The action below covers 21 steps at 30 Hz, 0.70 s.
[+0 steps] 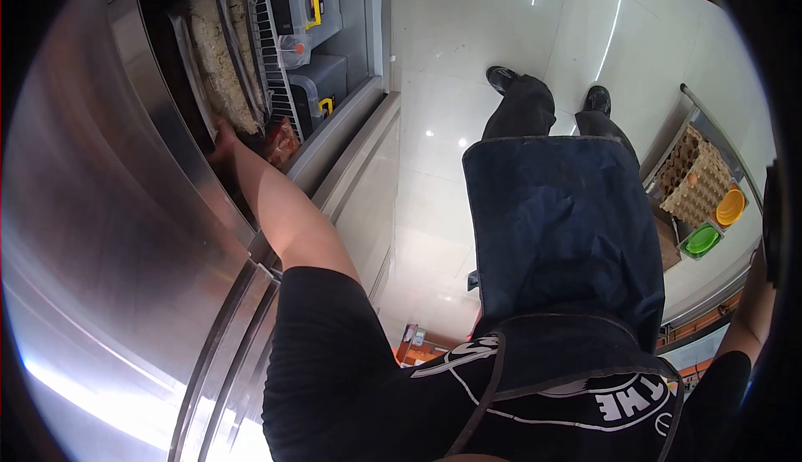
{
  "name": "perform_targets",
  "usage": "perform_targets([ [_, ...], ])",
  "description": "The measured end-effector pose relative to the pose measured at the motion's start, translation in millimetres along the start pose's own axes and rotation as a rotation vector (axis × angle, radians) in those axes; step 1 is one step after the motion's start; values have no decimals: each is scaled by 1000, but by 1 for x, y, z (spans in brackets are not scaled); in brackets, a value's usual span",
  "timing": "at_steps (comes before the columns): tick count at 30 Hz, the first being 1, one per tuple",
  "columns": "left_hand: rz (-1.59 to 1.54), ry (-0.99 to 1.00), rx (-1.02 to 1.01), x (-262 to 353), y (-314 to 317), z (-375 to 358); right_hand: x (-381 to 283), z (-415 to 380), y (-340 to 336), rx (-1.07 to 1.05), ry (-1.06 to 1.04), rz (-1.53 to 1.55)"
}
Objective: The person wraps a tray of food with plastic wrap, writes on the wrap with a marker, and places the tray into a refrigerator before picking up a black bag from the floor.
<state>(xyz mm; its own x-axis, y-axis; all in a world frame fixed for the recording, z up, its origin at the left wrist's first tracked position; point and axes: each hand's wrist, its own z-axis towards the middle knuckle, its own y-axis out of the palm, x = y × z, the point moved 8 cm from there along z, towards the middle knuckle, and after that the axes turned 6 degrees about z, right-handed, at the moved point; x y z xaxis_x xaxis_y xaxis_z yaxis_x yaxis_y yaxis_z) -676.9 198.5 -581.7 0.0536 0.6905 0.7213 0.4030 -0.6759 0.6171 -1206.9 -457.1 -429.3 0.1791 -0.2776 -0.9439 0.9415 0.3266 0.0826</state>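
Observation:
My left arm reaches into an opened steel fridge. My left hand is at the near end of a metal tray, its thumb against the tray's edge and the other fingers mostly hidden; it looks closed on it. A long, pale, crumbly-looking food lies in the tray, and a similar tray stands close beside it. A reddish item in clear plastic lies next to my wrist. At the right edge my right forearm extends upward, and the hand is out of view.
A white wire rack stands beside clear bins with yellow latches. Fridge door frames border my arm. On the right, a low shelf holds egg cartons, an orange bowl and a green container. Glossy tiles cover the floor.

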Motion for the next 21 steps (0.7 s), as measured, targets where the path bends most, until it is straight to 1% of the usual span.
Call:
perform_targets([
  [1, 43, 18, -15, 5, -3, 9, -8, 39, -38, 4, -63, -14],
  [2, 83, 36, -38, 10, -4, 18, -15, 82, -96, 4, -127, 9],
  [4, 163, 68, -71, 19, -11, 32, -14, 127, -138, -87, -137, 137],
  [5, 193, 82, -88, 22, -14, 39, -4, 146, -135, -258, -17, 260],
  [7, 233, 104, -105, 31, -20, 43, 3, 150, -125, -427, 107, 385],
  [10, 493, 153, -15, 28, -19, 22, -1, 137, -124, -341, 29, 303],
  [12, 508, 180, 27, 29, -19, 8, -6, 135, -126, -286, -24, 246],
  [13, 516, 196, 40, 32, -18, 1, -10, 136, -125, -411, -93, 243],
  [14, 520, 217, 50, 34, -18, -5, -10, 132, -119, -413, -95, 244],
  [15, 537, 245, 57, 36, -17, -10, -15, 123, -115, -385, -197, 148],
  [17, 587, 312, 86, 39, -17, -23, -16, 125, -120, -362, -306, 53],
  [18, 631, 354, 110, 39, -18, -30, -9, 125, -122, -604, -277, 166],
  [20, 814, 486, 180, 42, -19, -60, -3, 108, -157, -863, -237, 281],
  [21, 955, 582, 233, 47, -18, -77, 25, 97, -207, -527, -61, 9],
])
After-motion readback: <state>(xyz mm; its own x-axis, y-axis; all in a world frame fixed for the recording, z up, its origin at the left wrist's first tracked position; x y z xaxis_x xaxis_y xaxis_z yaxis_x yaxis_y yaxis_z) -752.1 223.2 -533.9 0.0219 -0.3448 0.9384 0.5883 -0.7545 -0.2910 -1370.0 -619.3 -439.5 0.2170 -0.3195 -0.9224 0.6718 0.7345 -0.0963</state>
